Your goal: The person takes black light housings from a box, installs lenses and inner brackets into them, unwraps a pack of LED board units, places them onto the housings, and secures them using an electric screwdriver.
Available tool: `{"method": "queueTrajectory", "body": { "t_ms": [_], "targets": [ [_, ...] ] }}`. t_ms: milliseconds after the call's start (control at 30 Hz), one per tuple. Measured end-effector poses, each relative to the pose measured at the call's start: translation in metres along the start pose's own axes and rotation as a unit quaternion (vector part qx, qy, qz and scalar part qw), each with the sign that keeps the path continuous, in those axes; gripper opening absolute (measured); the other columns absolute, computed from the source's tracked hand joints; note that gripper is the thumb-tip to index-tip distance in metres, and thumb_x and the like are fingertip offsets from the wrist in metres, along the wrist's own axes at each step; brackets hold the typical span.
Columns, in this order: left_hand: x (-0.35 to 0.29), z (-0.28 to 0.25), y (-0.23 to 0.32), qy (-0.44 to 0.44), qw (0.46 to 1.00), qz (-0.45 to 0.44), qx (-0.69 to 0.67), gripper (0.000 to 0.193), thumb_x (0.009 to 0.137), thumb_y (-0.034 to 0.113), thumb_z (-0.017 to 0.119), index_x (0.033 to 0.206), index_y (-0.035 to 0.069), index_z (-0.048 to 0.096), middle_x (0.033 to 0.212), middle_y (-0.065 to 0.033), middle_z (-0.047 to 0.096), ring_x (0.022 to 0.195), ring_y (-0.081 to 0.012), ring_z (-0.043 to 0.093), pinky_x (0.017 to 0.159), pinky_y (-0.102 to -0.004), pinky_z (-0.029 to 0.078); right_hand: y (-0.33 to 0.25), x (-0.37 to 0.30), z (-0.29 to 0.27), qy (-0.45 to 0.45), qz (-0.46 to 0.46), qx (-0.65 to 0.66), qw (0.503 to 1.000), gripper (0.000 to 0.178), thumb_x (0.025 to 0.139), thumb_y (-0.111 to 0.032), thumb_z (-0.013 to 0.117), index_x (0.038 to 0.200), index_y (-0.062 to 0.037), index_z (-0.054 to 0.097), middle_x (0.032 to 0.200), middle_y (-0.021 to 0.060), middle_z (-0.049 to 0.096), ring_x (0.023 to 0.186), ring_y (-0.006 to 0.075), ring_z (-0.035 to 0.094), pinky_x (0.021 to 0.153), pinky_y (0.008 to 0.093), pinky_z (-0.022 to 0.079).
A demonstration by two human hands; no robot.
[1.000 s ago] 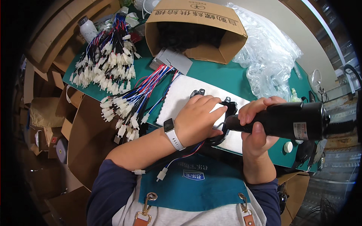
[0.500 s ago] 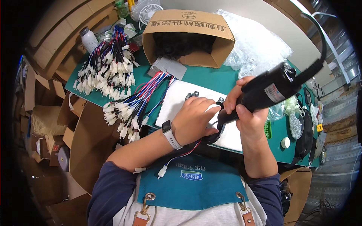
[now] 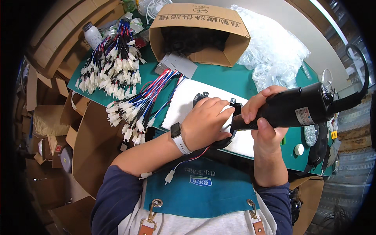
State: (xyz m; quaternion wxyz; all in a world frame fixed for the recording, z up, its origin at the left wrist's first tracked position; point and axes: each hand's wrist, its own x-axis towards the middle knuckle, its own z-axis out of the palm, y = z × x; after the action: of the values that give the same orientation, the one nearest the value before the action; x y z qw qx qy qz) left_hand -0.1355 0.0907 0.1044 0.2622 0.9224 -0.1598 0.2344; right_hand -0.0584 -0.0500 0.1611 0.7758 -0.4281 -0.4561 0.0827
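Observation:
My right hand (image 3: 264, 125) is closed around a black corded electric screwdriver (image 3: 295, 107), which lies tilted nearly level. The screwdriver's nose meets the right side of a black plastic part (image 3: 224, 143); its tip is hidden. With fingers bent over that part, my left hand (image 3: 205, 122) presses it on a white foam pad (image 3: 181, 102) and covers most of it. Thin red, white and black wires run from the part toward my apron, ending in white connectors (image 3: 169, 177).
Bundled wires with white plugs (image 3: 137, 113) lie left of the pad, joined to grey flat pieces (image 3: 182, 66). A larger wire bundle (image 3: 117, 70) sits farther left. Behind stands an open cardboard box (image 3: 199, 21) of black parts, beside clear plastic bags (image 3: 270, 47). A green tabletop (image 3: 219, 80) lies beneath.
The screwdriver has swung from a steep slant to nearly level, its back end moving right and down. My right hand has shifted slightly right; my left hand stays on the black part.

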Motion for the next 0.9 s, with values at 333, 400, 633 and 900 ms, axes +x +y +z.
{"method": "queueTrajectory", "body": {
  "t_ms": [333,400,633,900],
  "targets": [
    [-0.003,0.005,-0.003,-0.018,0.999,-0.024,-0.021,0.058,0.058,0.023,0.082,0.108,0.006,0.057,0.111,-0.0114,0.058,0.107,-0.0291,0.054,0.094,-0.0405,0.039,0.009,-0.004,0.002,0.027,0.045,-0.033,0.998,0.048,0.069,0.004,0.063,0.112,0.0028,0.043,0.073,0.0072,0.057,0.068,0.0129,0.055,0.063,0.0232,0.044],
    [-0.003,0.006,-0.003,-0.023,0.999,-0.034,-0.021,0.058,0.058,0.023,0.082,0.108,0.007,0.058,0.110,-0.0108,0.058,0.106,-0.0286,0.054,0.094,-0.0404,0.040,0.011,-0.001,0.002,-0.021,0.035,-0.093,0.995,0.044,0.077,-0.013,0.067,0.110,-0.0005,0.041,0.068,0.0098,0.053,0.059,0.0160,0.051,0.058,0.0278,0.044],
    [-0.003,0.005,0.000,-0.015,0.999,-0.031,0.013,0.054,0.058,0.025,0.082,0.105,0.010,0.060,0.109,-0.0091,0.058,0.105,-0.0263,0.054,0.093,-0.0405,0.039,0.015,0.005,-0.001,0.025,0.097,-0.090,0.991,0.042,0.074,-0.007,0.064,0.108,0.0011,0.042,0.069,0.0098,0.055,0.060,0.0158,0.053,0.057,0.0272,0.044],
    [0.001,0.000,-0.008,-0.008,0.995,-0.002,-0.099,0.062,0.058,0.015,0.081,0.112,0.005,0.053,0.110,-0.0135,0.057,0.105,-0.0326,0.053,0.093,-0.0411,0.040,0.003,0.015,0.009,0.067,0.093,-0.048,0.992,0.051,0.072,-0.008,0.064,0.117,0.0045,0.044,0.070,0.0097,0.056,0.060,0.0150,0.054,0.058,0.0249,0.044]
  ]
}}
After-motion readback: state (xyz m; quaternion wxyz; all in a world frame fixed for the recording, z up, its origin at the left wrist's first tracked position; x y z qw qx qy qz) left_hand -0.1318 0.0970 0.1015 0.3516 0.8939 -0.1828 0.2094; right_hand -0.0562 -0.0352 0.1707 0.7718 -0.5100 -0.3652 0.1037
